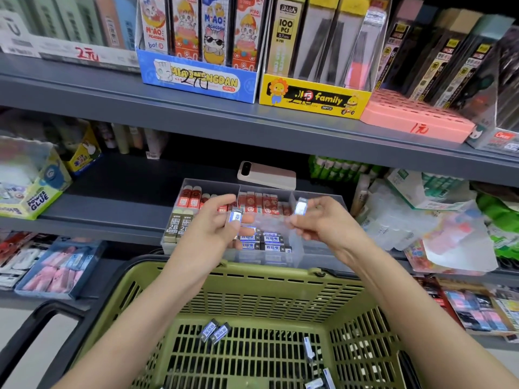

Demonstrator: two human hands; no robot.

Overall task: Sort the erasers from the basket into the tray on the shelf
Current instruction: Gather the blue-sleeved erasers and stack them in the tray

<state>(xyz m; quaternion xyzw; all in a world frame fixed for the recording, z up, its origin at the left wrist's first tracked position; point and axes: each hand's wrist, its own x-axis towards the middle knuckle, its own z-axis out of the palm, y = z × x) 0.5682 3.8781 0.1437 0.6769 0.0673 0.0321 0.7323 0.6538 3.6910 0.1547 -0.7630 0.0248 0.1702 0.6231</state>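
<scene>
Above the tray, left hand and right hand each pinch an eraser; phone behind, basket below.

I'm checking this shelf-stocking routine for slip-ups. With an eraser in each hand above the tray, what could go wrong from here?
1. Both hands, left hand and right hand, pinch a blue eraser by the fingertips above the clear tray; one could slip and fall back into the green basket.
2. The tray holds red erasers and 2B erasers in other compartments, so a blue one might land in the wrong section.
</scene>
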